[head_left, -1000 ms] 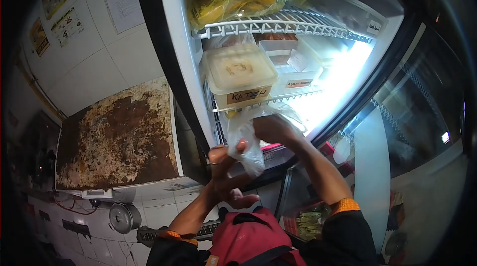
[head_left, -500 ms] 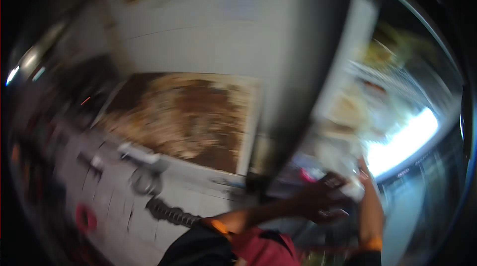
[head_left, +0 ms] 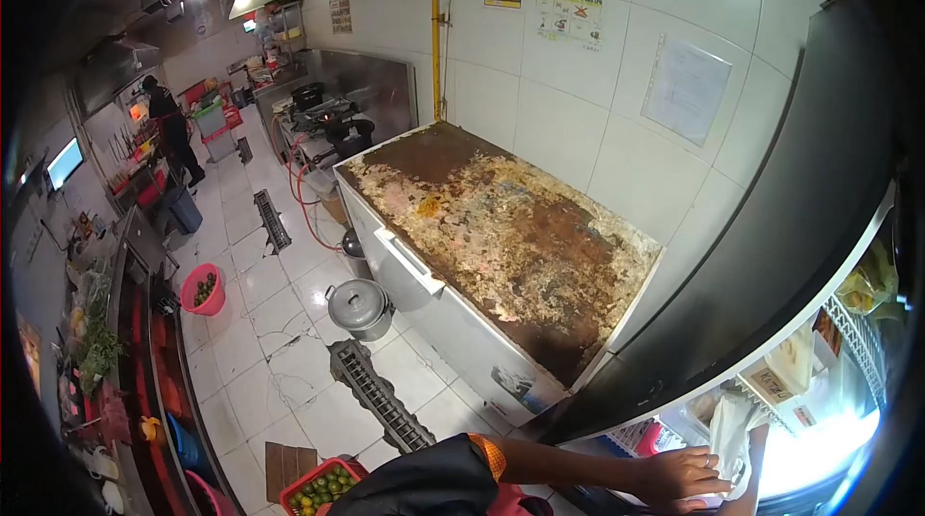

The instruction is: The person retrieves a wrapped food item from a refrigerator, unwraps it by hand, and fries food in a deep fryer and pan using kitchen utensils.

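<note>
A crumpled white plastic bag (head_left: pixel 734 439) is at the open door of a lit fridge (head_left: pixel 838 400) at the lower right. My left hand (head_left: pixel 682 476), with a ring on one finger, reaches to the bag's left side. Its fingers are stretched and slightly apart, the tips at the bag's edge. My right hand (head_left: pixel 757 441) is at the bag's other side, mostly hidden behind the plastic, and appears to grip it. Behind the bag, wrapped packs and a labelled container (head_left: pixel 771 383) sit on the fridge shelf.
A chest freezer (head_left: pixel 434 299) with a stained, peeling lid stands along the tiled wall. On the floor are a lidded pot (head_left: pixel 358 309), a drain grate (head_left: pixel 381 396), a pink bucket (head_left: pixel 204 291) and a red basket of green fruit (head_left: pixel 323 489). A person (head_left: pixel 171 131) stands far back left.
The view has swung, bringing the whole kitchen aisle and a far person into sight. Both hands stay by the white plastic bag at the fridge, now lower in view.
</note>
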`<control>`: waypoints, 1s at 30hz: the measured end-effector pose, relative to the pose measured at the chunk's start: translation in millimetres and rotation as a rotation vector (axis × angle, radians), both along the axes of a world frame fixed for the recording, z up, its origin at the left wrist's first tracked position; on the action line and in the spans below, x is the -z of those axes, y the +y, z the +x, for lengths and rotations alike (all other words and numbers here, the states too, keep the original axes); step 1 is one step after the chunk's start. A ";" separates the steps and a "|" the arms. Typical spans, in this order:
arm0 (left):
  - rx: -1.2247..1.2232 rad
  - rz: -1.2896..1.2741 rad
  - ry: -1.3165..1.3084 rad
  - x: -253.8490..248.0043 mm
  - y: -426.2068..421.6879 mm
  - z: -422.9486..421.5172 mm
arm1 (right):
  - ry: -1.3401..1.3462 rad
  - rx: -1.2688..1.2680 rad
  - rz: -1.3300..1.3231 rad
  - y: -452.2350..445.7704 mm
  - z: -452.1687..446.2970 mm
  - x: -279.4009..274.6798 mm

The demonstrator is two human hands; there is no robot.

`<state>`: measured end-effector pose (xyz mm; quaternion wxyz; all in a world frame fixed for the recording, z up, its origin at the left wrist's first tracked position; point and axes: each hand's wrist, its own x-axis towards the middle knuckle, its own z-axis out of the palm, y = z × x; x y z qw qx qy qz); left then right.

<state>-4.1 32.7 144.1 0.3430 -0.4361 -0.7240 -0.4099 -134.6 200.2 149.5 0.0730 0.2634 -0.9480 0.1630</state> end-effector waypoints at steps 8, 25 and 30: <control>-0.120 -0.248 -0.177 51.4 6.5 -11.7 | 0.017 0.033 -0.021 6.3 22.0 5.7; -0.464 -0.098 0.114 78.6 26.8 -66.7 | 0.050 0.227 -0.307 36.5 9.0 92.1; -0.473 -0.183 -0.191 43.5 18.7 -79.5 | 0.153 0.338 -0.381 -3.3 26.7 46.3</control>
